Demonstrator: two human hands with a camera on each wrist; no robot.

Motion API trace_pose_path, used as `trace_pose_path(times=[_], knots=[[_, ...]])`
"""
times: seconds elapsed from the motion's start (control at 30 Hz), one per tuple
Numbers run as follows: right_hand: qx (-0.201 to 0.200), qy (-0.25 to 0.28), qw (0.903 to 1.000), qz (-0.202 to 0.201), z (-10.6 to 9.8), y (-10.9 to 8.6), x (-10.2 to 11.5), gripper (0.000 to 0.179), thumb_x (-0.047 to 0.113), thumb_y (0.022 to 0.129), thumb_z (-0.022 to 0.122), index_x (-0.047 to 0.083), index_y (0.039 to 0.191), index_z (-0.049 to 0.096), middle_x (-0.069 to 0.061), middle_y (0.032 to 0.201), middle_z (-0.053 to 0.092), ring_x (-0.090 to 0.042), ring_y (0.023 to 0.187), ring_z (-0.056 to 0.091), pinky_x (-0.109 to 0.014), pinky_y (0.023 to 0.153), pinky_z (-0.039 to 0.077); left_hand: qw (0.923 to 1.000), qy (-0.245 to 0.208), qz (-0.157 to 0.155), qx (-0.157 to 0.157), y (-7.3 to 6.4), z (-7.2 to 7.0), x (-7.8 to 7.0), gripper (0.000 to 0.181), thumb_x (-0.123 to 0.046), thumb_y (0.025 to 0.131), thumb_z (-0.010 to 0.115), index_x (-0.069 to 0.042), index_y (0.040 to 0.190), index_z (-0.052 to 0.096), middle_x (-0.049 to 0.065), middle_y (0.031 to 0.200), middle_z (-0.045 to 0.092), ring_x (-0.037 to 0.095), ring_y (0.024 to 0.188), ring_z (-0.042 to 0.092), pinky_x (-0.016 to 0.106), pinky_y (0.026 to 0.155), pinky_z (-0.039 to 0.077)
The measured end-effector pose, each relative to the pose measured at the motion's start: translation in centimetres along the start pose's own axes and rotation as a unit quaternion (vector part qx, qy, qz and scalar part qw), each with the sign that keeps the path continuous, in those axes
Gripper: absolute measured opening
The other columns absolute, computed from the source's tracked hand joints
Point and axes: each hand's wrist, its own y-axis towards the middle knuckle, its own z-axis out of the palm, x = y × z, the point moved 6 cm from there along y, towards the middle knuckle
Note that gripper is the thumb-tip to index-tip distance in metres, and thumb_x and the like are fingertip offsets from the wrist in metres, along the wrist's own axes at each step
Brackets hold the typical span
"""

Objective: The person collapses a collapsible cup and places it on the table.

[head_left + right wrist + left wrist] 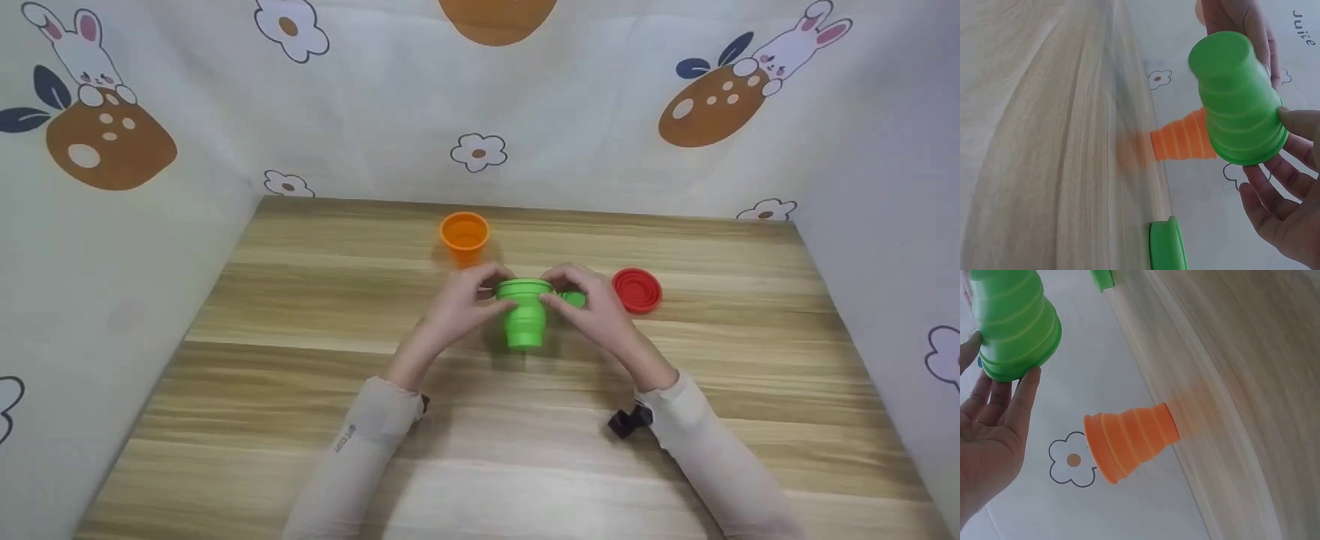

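Note:
A green collapsible cup, stretched to full height with ringed walls, is held up off the table between both hands. My left hand pinches its rim from the left, thumb on the near side and fingers at the far side. From the right, my right hand grips the same rim; its thumb lies against the wall. Beyond the left hand an orange collapsible cup stands extended, mouth up. A low green round piece rests on the table, partly hidden behind the right hand in the head view.
A red collapsible cup, folded flat, lies to the right of the right hand. The wooden table is bordered at the back and sides by a patterned white cloth.

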Motion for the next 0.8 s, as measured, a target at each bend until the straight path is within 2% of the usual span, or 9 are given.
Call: trace_pose_path(times=[0.3,0.47,0.63,0.8], knots=[[0.023,0.004,0.9997,0.000,-0.15,-0.34,-0.10,0.025,0.018,0.089,0.075,0.008,0.111,0.071,-0.004,0.106,0.072,-0.013,0.099,0.066,-0.038,0.093,0.056,0.9996,0.023,0.001,-0.014,0.16,0.18,-0.19,0.024,-0.010,0.087,0.076,-0.003,0.108,0.068,0.013,0.107,0.073,0.026,0.100,0.069,0.036,0.090,0.060],[0.030,0.018,0.9993,0.008,-0.02,-0.39,-0.25,0.027,0.019,0.087,0.078,0.007,0.110,0.070,-0.005,0.106,0.072,-0.019,0.098,0.069,-0.032,0.090,0.058,0.9995,0.031,-0.001,-0.009,0.27,0.45,-0.26,0.022,-0.009,0.088,0.074,-0.003,0.108,0.068,0.012,0.105,0.073,0.024,0.099,0.069,0.033,0.090,0.060],[0.022,0.020,0.9995,0.011,0.05,-0.50,-0.28,0.026,0.016,0.086,0.078,0.004,0.107,0.069,-0.011,0.104,0.072,-0.029,0.094,0.070,-0.036,0.085,0.061,0.9998,0.022,-0.001,0.000,0.38,0.75,-0.45,0.022,-0.006,0.088,0.071,-0.002,0.109,0.067,0.013,0.107,0.073,0.025,0.103,0.070,0.033,0.092,0.059],[0.012,-0.002,0.9999,0.001,0.02,-0.54,-0.01,0.022,0.014,0.086,0.078,0.003,0.104,0.070,-0.010,0.099,0.073,-0.028,0.089,0.070,-0.041,0.080,0.062,0.9992,0.038,0.007,-0.004,0.30,0.84,-0.49,0.022,-0.005,0.088,0.071,-0.002,0.109,0.067,0.014,0.105,0.073,0.024,0.099,0.070,0.031,0.088,0.060]])
